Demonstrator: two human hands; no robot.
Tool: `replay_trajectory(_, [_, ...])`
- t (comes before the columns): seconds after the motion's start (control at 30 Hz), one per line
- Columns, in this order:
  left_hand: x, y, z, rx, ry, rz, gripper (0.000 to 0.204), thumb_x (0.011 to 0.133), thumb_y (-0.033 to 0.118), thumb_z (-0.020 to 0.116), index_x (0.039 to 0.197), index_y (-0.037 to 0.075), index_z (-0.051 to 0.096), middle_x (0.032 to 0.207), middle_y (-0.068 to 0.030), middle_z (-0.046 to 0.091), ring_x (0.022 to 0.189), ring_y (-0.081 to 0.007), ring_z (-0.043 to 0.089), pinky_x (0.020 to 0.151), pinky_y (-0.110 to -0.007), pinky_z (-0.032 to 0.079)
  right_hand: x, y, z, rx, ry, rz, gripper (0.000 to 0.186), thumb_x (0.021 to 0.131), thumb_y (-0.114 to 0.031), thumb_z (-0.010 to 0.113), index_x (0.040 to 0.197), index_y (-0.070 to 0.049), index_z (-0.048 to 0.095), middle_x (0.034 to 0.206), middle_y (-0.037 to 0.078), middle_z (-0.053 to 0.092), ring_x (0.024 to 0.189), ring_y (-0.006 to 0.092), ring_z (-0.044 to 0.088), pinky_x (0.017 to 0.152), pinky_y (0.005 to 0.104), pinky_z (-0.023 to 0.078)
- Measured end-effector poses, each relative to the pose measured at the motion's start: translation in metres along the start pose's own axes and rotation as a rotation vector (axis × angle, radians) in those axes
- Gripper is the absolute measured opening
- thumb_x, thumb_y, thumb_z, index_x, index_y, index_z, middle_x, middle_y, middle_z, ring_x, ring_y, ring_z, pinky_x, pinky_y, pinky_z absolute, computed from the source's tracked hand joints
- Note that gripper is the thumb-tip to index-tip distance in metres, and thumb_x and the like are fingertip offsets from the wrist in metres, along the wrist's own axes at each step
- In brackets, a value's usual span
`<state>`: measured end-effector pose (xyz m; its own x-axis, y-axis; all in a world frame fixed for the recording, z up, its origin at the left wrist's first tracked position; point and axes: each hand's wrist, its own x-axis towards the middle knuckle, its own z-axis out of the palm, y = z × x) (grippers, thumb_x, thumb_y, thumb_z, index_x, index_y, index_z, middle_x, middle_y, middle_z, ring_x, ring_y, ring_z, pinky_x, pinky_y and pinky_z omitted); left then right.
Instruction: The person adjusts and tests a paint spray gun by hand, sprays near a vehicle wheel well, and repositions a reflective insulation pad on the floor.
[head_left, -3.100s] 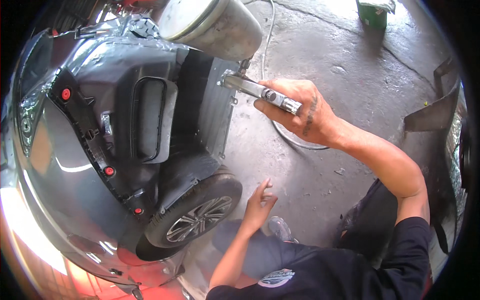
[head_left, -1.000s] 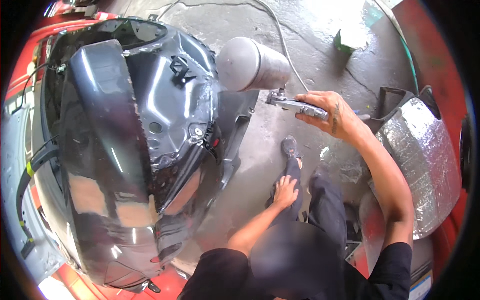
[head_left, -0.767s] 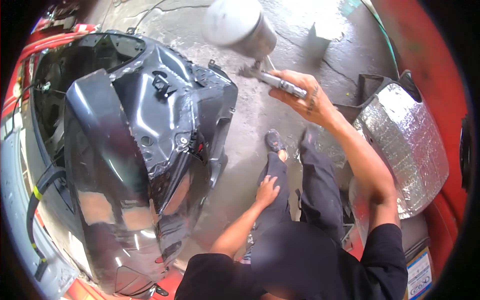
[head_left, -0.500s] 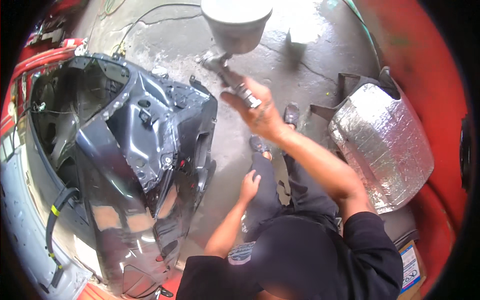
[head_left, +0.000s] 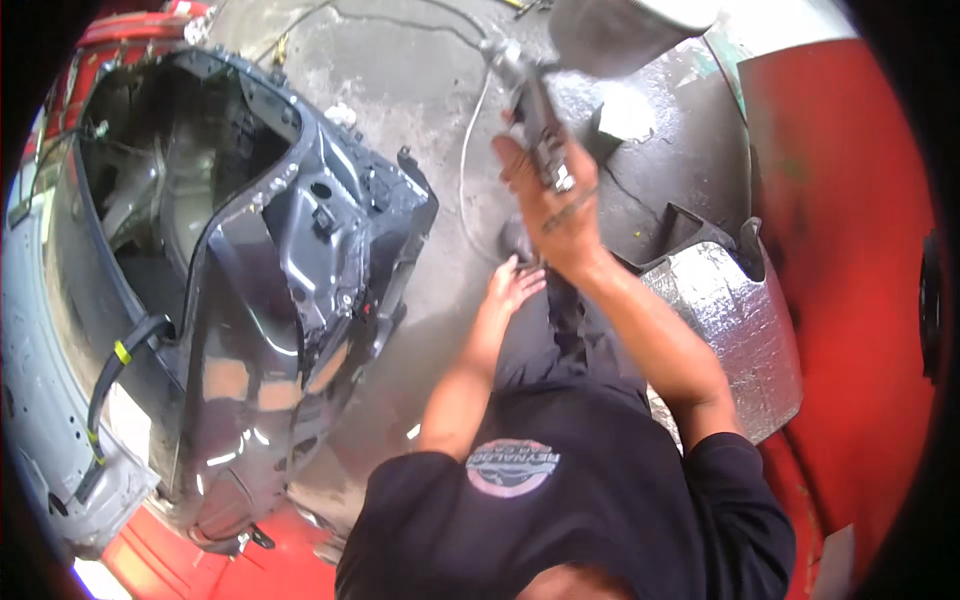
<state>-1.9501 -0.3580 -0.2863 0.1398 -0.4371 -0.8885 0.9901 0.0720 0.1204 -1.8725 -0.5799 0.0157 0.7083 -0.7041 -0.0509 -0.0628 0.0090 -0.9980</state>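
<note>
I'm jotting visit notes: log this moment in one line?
right hand: gripping spray gun | left hand: open | nearby: dark car body, silvery panel

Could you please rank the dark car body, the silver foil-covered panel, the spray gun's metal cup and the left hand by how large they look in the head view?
1. Dark car body
2. Silver foil-covered panel
3. Metal cup, visible part only; the top edge cuts it off
4. Left hand
</note>
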Motion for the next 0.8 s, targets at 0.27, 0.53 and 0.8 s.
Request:
replay_trajectory(0.27, [0.071, 0.048, 0.071, -0.147, 0.043, -0.033, 0.042, 0.105, 0.026, 0.052, 0.131, -0.006, 0.045, 0.112, -0.0252, 0.064, 0.099, -0.0388, 0.069, 0.084, -0.057, 0.061, 0.091, -0.037, 0.019, -0.133, -0.177, -0.041, 0.032, 0.100, -0.024, 0.071, 0.123, -0.003, 0.068, 0.081, 0.002, 0.066, 0.070, 0.0093, 0.062, 0.064, 0.0262, 0.050])
replay_trajectory(0.53, [0.073, 0.150, 0.086, -0.197, 0.268, 0.185, 0.034, 0.098, 0.016, 0.060, 0.122, -0.003, 0.043, 0.091, -0.0173, 0.064, 0.076, -0.0344, 0.072, 0.066, -0.052, 0.063, 0.192, -0.087, 0.073, -0.022, -0.347, 0.049, 0.031, 0.094, -0.008, 0.070, 0.123, -0.003, 0.067, 0.090, 0.003, 0.070, 0.073, 0.0112, 0.064, 0.065, 0.0272, 0.051])
replay_trajectory(0.8, [0.097, 0.224, 0.087, -0.347, 0.360, 0.247, 0.046, 0.097, 0.012, 0.059, 0.135, 0.006, 0.035, 0.102, -0.0207, 0.059, 0.088, -0.0402, 0.068, 0.072, -0.056, 0.061, 0.281, -0.089, 0.121, -0.025, -0.606, 0.081, 0.039, 0.092, -0.007, 0.070, 0.130, -0.007, 0.062, 0.102, 0.003, 0.064, 0.084, 0.0114, 0.058, 0.074, 0.0308, 0.048])
